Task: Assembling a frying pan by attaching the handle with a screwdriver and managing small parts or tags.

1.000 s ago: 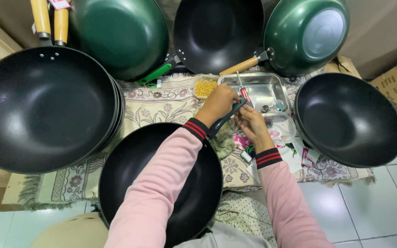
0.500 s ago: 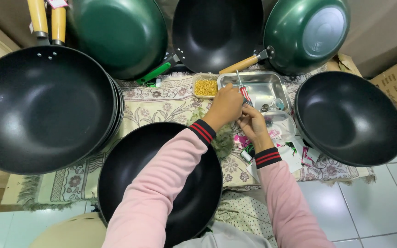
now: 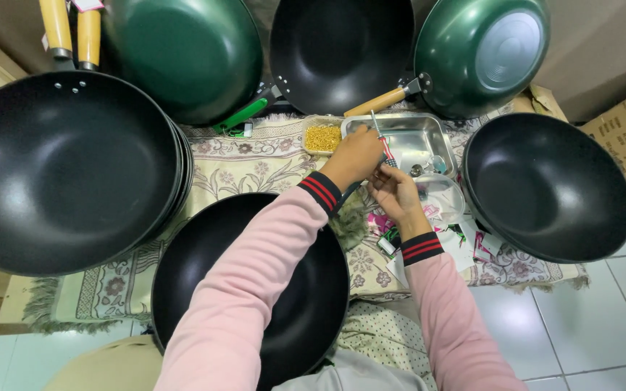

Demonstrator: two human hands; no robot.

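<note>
My left hand point(image 3: 357, 154) is closed around a screwdriver point(image 3: 376, 125) whose thin shaft points up over a steel tray point(image 3: 429, 130). My right hand point(image 3: 394, 190) sits just beside it, fingers pinched near the tool's tip on something too small to make out. A black wok point(image 3: 204, 275) lies under my left forearm, its handle end hidden beneath both hands. Both sleeves are pink with dark red-striped cuffs.
A stack of black woks point(image 3: 67, 166) fills the left, another black wok point(image 3: 545, 188) the right. Green woks point(image 3: 182, 51) point(image 3: 487, 51) and a black one point(image 3: 338, 51) lean at the back. A small dish of yellow pieces point(image 3: 322, 137), a glass lid point(image 3: 442, 199) and paper packets point(image 3: 465, 246) lie on the patterned cloth point(image 3: 240, 163).
My left hand has shifted slightly right and up toward the tray, bringing the screwdriver more upright. My right hand has closed in against it.
</note>
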